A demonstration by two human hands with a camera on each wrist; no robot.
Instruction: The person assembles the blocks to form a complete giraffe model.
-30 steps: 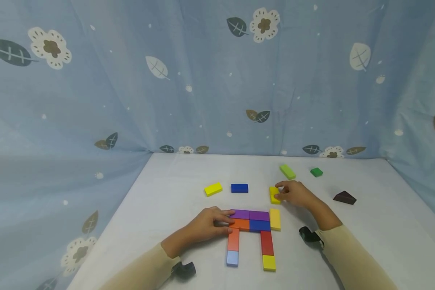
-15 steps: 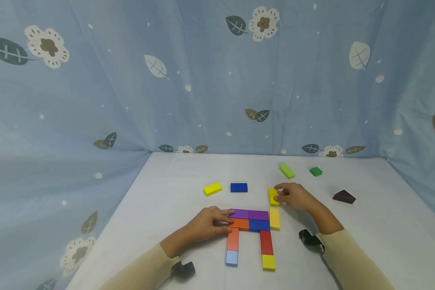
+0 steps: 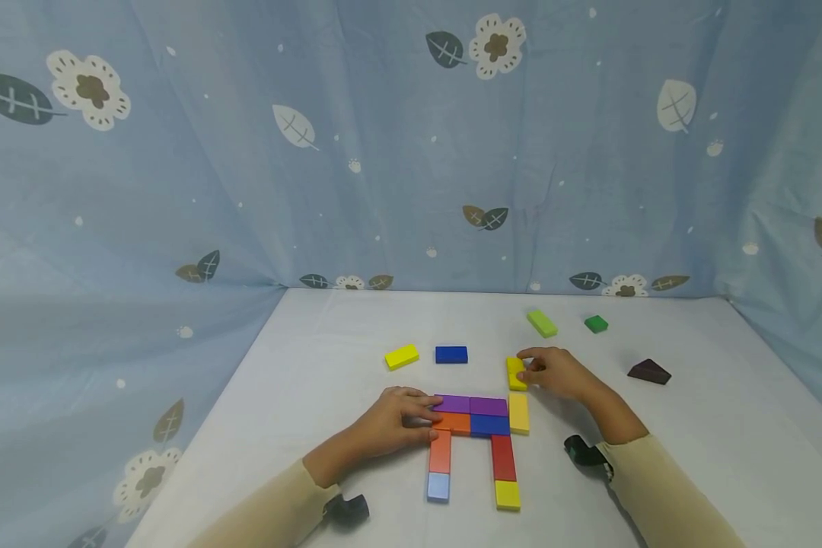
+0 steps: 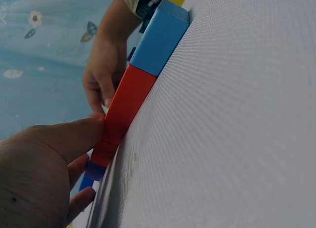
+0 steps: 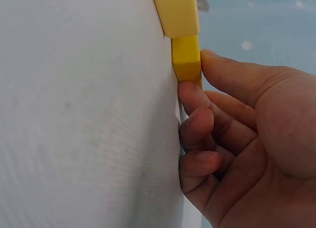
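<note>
My right hand (image 3: 555, 371) holds a yellow block (image 3: 516, 374), thumb on one side and fingers at its far end and edge. That yellow block (image 5: 186, 57) stands just beyond a pale yellow block (image 3: 518, 413) in the layout. My left hand (image 3: 393, 422) rests its extended fingers against the left end of the layout, touching a purple block (image 3: 455, 405) and an orange block (image 3: 457, 424). Its thumb lies by the top of a salmon block (image 3: 440, 453). A second purple block (image 3: 489, 407), a blue block (image 3: 490, 426) and a red block (image 3: 503, 458) continue the flat shape.
A light blue block (image 3: 438, 487) and a small yellow block (image 3: 508, 495) end the two legs. Farther back lie loose yellow (image 3: 402, 357), dark blue (image 3: 451, 355), lime (image 3: 542, 323) and green (image 3: 597, 324) blocks. A dark brown triangular block (image 3: 649, 371) lies at the right.
My right hand has drawn the yellow block slightly nearer, toward the far end of the pale yellow block. The left hand stays in place.
</note>
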